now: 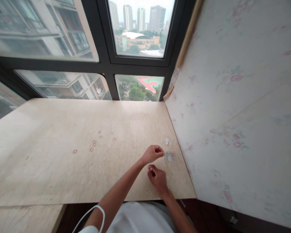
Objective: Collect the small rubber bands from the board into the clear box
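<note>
My left hand (153, 154) is closed in a pinch at the left edge of a small clear plastic bag (170, 156) with greenish print along its top. The bag lies flat on the pale stone-patterned sill top (126, 123). Closer to my body, my right hand (158, 178) has its thumb and fingers pressed together; whatever is between them is too small to name. Just beyond the bag sits a little cluster of white pieces (167, 141). Several thin rings, like small elastic bands, lie to the left, among them a reddish ring (75, 151).
A flowered wall (232, 106) borders the surface on the right. Dark window frames (106, 63) rise along the back, with buildings outside. The surface's front edge (184, 198) runs close to my body. A white cable loop (103, 212) hangs by my left forearm.
</note>
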The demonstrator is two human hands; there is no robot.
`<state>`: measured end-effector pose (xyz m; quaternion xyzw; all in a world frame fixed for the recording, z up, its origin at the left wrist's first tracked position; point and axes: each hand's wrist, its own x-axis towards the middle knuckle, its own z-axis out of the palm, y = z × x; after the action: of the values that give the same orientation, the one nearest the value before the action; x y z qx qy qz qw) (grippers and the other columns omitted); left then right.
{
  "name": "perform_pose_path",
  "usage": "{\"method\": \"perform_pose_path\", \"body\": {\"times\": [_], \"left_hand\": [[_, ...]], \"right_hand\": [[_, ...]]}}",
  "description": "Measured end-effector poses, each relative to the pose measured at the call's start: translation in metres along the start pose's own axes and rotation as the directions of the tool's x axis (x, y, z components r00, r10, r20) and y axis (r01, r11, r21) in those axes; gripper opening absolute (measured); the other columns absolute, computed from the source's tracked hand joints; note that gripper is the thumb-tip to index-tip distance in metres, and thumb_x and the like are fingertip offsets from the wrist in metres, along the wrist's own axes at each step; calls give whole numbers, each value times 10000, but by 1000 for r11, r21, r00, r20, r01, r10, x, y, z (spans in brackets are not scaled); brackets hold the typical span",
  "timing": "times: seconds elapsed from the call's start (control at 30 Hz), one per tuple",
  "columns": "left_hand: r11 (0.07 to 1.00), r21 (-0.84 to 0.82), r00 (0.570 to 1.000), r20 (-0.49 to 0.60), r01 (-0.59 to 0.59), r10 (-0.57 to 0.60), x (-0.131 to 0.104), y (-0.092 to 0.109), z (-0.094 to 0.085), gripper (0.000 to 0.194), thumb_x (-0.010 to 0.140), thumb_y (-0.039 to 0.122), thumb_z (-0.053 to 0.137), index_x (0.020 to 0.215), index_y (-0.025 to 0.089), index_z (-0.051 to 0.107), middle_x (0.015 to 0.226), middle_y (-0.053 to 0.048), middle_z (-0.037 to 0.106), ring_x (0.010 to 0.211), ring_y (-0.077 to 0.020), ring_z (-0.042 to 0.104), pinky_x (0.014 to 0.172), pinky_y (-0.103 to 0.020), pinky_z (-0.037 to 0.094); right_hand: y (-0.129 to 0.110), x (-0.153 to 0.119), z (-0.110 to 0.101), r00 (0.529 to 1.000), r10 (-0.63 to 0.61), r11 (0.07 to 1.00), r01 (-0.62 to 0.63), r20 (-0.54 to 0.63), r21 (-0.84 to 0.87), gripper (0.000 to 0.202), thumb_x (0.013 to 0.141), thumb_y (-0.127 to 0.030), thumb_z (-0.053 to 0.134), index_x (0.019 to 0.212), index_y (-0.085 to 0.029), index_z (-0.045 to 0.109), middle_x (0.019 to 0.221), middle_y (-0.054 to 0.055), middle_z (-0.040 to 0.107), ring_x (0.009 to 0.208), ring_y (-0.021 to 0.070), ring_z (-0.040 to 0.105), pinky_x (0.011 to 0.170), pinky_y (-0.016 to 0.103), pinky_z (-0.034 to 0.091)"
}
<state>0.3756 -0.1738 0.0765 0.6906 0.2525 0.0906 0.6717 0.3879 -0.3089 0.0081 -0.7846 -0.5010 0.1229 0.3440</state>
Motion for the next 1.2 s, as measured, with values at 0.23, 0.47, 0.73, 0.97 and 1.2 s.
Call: {"method": "perform_pose_path", "body": {"times": [0.23,0.47,0.73,0.97,1.2], "left_hand": [[952,292,993,99,-91,64,12,-13,23,145,674,229,605,719,140,711,553,26,537,540,-91,439,519,-207,313],[976,219,993,-111,-1,26,-2,-23,7,208,707,297,601,757,134,719,565,7,567,519,-92,446,502,-207,319],[989,100,893,-447,111,-55,-69,-66,-56,245,718,378,607,750,143,672,601,5,580,538,-106,484,507,-211,343],[986,89,603,-797,139,-13,-154,-82,-85,335,770,475,576,820,155,663,677,-29,642,626,-163,584,565,-244,447],[964,194,466,-880,183,89,-201,-110,-108,323,803,472,546,842,173,663,703,-32,666,624,-176,615,587,-274,493]], "right_hand": [[3,2,3,1000,24,998,-24,-3,-58,262,875,-261,415,829,-169,655,582,12,645,488,133,576,501,225,297],[1,2,1,997,81,997,-81,-21,9,271,868,-271,411,917,-178,660,587,7,649,502,148,593,510,222,344],[4,-1,1,997,69,987,-65,-19,148,264,882,-305,422,937,-199,658,724,15,688,606,135,630,585,200,411],[1,-3,-6,991,112,952,-129,78,277,291,889,-379,382,899,-195,609,507,-38,513,459,138,525,470,211,395],[-28,40,-3,977,82,921,-150,197,360,260,873,-381,392,887,-198,576,469,-63,477,395,113,475,402,192,359]]}}
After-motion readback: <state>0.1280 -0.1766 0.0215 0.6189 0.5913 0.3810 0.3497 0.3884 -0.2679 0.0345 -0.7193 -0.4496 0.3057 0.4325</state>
